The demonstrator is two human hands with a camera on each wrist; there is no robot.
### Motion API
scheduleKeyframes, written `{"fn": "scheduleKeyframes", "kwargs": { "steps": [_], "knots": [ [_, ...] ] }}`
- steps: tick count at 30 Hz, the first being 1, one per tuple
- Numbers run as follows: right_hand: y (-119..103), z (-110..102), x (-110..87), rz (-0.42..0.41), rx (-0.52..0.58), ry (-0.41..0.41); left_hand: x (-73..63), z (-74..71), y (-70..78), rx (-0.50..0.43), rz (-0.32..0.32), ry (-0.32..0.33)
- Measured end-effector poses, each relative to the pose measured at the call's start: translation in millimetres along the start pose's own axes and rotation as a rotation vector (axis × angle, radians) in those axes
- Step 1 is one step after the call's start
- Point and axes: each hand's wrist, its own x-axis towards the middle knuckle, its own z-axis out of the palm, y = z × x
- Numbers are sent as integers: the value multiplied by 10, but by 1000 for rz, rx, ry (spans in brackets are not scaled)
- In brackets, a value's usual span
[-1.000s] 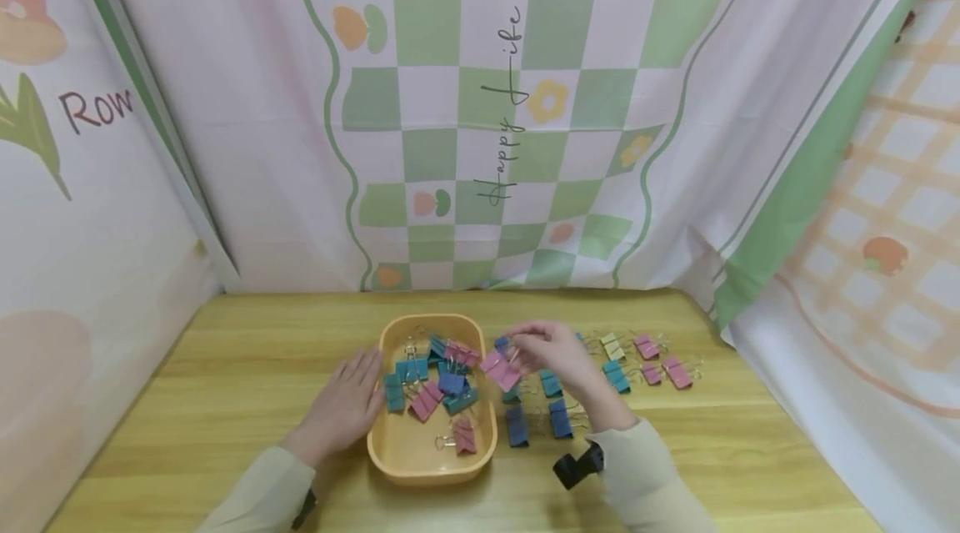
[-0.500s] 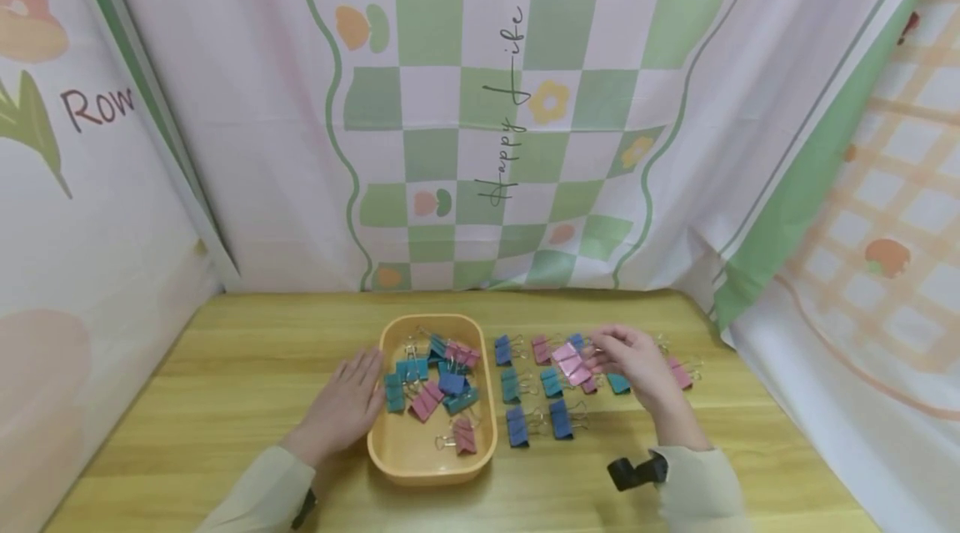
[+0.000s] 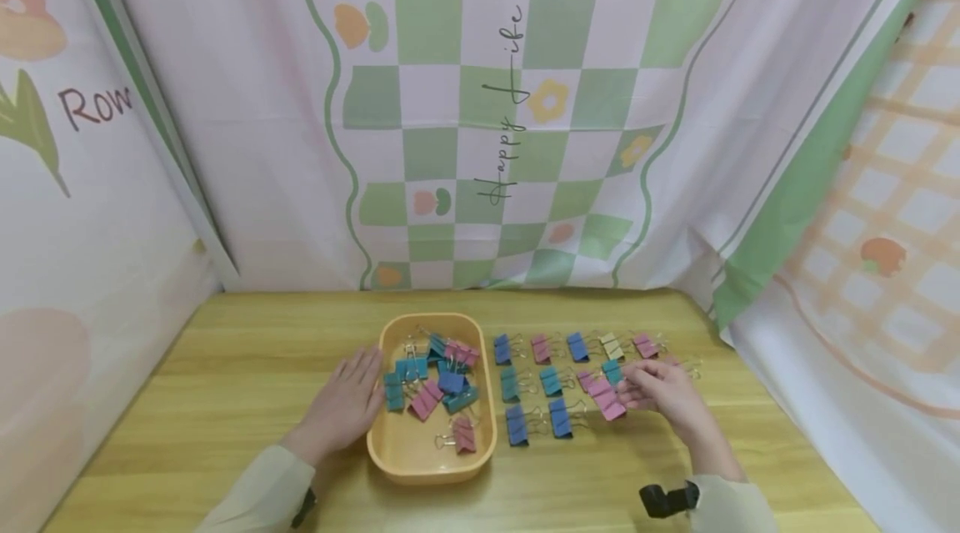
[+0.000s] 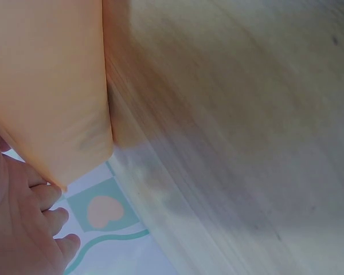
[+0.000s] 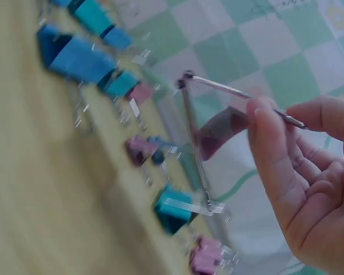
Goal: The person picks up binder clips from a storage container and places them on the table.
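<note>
My right hand [image 3: 667, 399] pinches a pink binder clip [image 3: 607, 401] by one wire handle, between thumb and finger, in front of the rows of clips at right. In the right wrist view, the clip's other wire handle [image 5: 196, 152] sticks out from the dark pink body. My left hand [image 3: 341, 404] lies with straight fingers against the left side of an orange tray [image 3: 431, 479]. The left wrist view shows its fingertips beside the tray's wall [image 4: 46, 86]. Teal, pink and blue binder clips lie jumbled in the tray, among them a pink clip [image 3: 464, 436] near the front.
Right of the tray, clips lie in rows on the wooden table [image 3: 285, 333]. The back row runs from a blue clip [image 3: 502, 349] to a pink clip [image 3: 645, 345]. Two blue clips, one at the left [image 3: 517, 425], form the front row. A printed curtain [image 3: 555, 249] hangs behind.
My right hand has carried the pink clip rightward from beside the tray, over the laid-out clips, then toward the front. The left hand and the tray have stayed put.
</note>
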Motion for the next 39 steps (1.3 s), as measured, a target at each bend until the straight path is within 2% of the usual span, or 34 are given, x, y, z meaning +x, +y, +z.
{"fn": "scheduleKeyframes", "kwargs": {
  "steps": [6,10,15,18,20,23,25,27,32,39],
  "knots": [
    [163,-49,-19,54,13,-121,-2,-5,1,10,-2,-2],
    [241,-48,-12,61,36,-181,-1,-9,11,10,-3,-4],
    [281,-32,-10,69,6,-184,-3,-9,16,9,-8,-12],
    [249,-22,-26,74,-87,-115,-5,-10,18,7,-9,-12],
    [186,-6,-34,66,-168,-41,-7,-12,17,2,-10,-12],
    [32,38,-18,10,-274,50,-10,-16,16,1,-13,-15],
    [-100,92,10,-29,-300,59,-10,-19,16,1,-13,-14],
    [-235,167,47,-75,-293,35,-6,-18,16,2,-13,-10],
    [-532,453,146,-126,-197,-58,3,-6,10,10,-12,-13],
    [-787,974,366,-206,-159,-249,0,-18,12,-2,-5,-7]
  ]
}}
